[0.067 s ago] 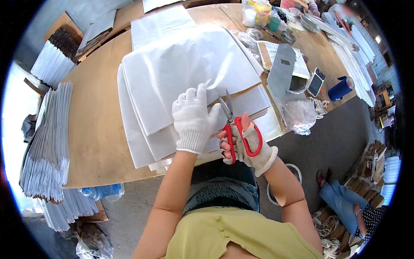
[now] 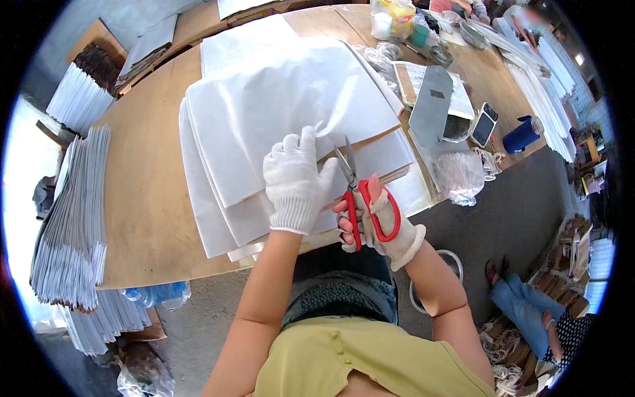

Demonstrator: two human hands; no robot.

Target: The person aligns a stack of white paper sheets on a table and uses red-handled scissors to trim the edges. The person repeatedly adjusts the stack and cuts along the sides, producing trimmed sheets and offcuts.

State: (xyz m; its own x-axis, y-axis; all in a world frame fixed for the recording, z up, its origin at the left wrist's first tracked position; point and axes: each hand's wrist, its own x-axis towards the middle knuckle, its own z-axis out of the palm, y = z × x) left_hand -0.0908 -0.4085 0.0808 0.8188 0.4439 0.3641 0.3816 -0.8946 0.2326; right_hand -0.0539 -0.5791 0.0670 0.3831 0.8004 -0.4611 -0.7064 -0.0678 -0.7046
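**Blades Near Gloved Fingers**

On the counter (image 2: 145,198), the sheets (image 2: 284,106) are pinned flat by the open left hand (image 2: 294,182). Red scissors (image 2: 360,198) are gripped by the right hand (image 2: 383,228); a slipping sheet could bring fingers against the blades.
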